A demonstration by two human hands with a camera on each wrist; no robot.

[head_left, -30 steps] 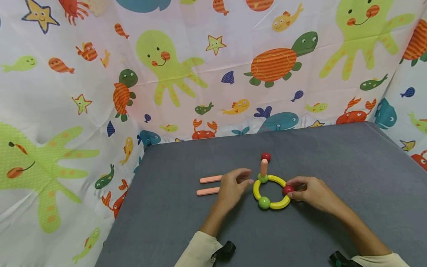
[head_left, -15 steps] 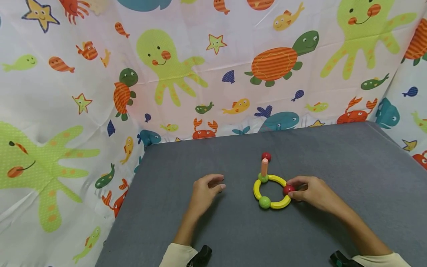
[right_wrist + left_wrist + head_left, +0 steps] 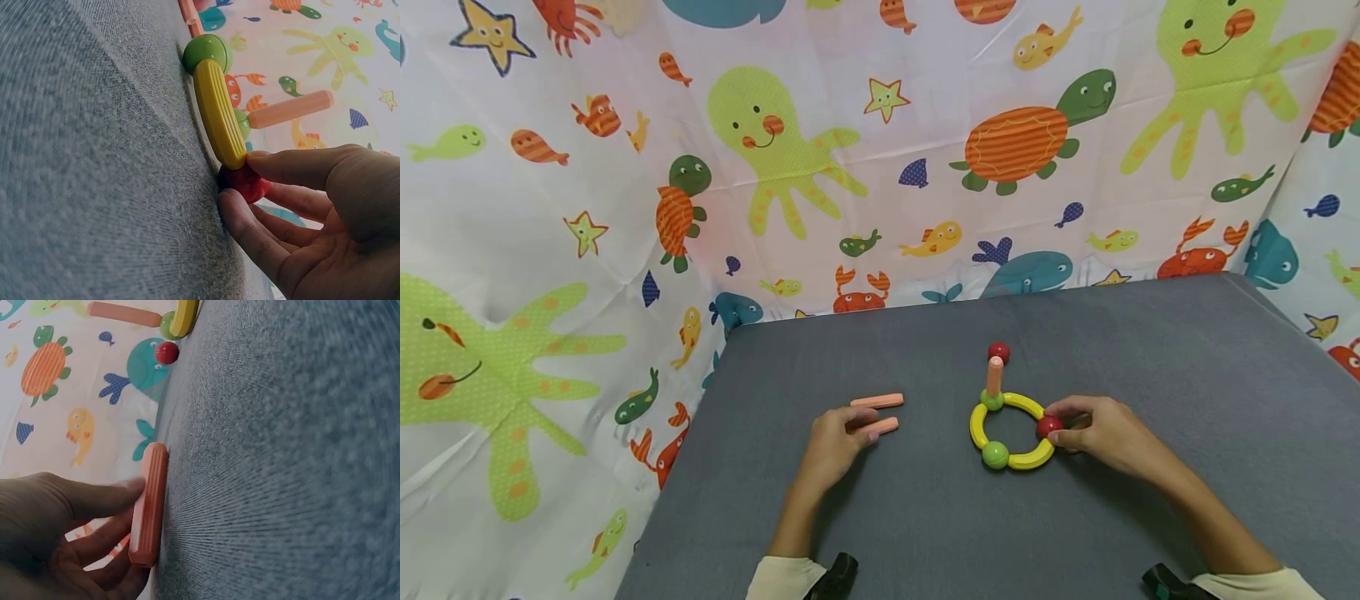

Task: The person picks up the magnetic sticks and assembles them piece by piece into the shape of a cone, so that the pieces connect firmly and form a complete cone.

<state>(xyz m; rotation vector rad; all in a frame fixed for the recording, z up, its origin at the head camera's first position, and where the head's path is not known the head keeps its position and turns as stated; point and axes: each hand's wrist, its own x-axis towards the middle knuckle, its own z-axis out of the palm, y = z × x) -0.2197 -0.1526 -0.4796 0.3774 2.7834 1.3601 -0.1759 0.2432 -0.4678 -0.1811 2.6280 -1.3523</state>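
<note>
On the grey table lies a ring of curved yellow pieces (image 3: pixel 977 429) joined by balls. My right hand (image 3: pixel 1101 435) pinches the red ball (image 3: pixel 249 185) at the ring's right side between thumb and fingers. A peach stick (image 3: pixel 995 378) stands upright in the green ball (image 3: pixel 992 401) at the back of the ring; another green ball (image 3: pixel 996 455) sits at the front. To the left, my left hand (image 3: pixel 829 450) grips the left part of the nearer loose peach stick (image 3: pixel 150 506), thumb on one side, fingers behind. A second loose stick (image 3: pixel 877 401) lies just beyond it.
Behind the ring, a separate red ball (image 3: pixel 999 352) rests on the grey tabletop (image 3: pixel 1180 358). A curtain (image 3: pixel 820 275) printed with sea animals hangs along the table's back and left sides.
My left hand has moved left, away from the ring, passing over the two loose sticks, and has taken hold of the nearer one. The right hand and the ring have stayed still.
</note>
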